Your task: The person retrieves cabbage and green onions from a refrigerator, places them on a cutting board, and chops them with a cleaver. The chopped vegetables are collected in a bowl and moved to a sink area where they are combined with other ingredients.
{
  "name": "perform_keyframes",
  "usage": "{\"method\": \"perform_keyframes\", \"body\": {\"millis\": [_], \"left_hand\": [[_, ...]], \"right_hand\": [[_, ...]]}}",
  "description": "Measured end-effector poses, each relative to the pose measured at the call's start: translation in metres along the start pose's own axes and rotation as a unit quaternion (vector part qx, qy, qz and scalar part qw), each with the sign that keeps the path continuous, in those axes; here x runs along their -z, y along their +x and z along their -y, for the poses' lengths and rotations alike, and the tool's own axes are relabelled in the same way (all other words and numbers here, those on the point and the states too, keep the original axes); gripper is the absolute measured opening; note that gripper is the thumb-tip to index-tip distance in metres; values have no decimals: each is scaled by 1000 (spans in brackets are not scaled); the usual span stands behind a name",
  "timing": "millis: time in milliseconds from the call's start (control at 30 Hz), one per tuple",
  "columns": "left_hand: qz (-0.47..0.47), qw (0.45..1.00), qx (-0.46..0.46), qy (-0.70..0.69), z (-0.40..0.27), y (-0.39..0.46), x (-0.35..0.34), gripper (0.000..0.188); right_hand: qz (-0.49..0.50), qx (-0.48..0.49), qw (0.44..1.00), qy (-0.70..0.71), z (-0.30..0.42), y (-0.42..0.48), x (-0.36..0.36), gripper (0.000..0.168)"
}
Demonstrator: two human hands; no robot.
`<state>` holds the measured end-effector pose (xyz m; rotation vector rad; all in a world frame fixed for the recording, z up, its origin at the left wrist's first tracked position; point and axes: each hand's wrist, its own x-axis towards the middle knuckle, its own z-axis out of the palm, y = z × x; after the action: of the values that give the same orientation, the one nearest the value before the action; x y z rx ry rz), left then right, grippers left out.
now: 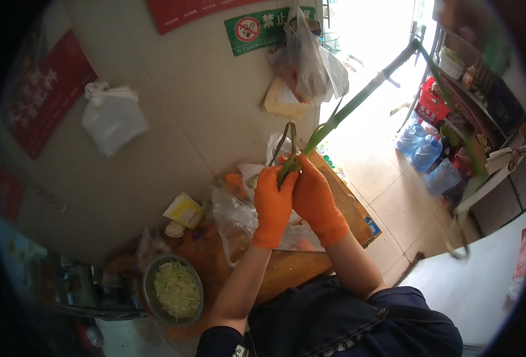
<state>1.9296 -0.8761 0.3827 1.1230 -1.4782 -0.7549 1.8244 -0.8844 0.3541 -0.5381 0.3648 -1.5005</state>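
Both hands wear orange gloves and grip the lower part of a long green onion (pixel 354 101) in front of the chest. My left hand (pixel 274 203) is closed around the base, where a wilted, folded leaf sticks up. Close beside it, my right hand (pixel 316 196) holds the stalk just above, its fingers at the stem. The stalk slants up to the right, and its thin leaves bend over and hang down on the right side, blurred. Clear plastic bags (pixel 236 223) lie on the wooden table under the hands.
A metal bowl of shredded pale green vegetable (pixel 177 290) stands at the table's lower left. Near the wall sits a yellow and white packet (pixel 184 209). Plastic bags (pixel 305 67) hang on the wall ahead. Blue-tinted water jugs (pixel 426 154) and a red basket (pixel 431 101) are at the right.
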Motion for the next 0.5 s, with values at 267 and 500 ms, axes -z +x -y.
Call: {"method": "perform_keyframes", "body": {"millis": [267,500], "left_hand": [[11,970,50,-237,15,-9,-36,16],[6,950,97,-298,66,-13,57,14]], "right_hand": [[-148,55,985,67,20,10,6,38],[-169,259,950,48,127,-5,101,41]]}}
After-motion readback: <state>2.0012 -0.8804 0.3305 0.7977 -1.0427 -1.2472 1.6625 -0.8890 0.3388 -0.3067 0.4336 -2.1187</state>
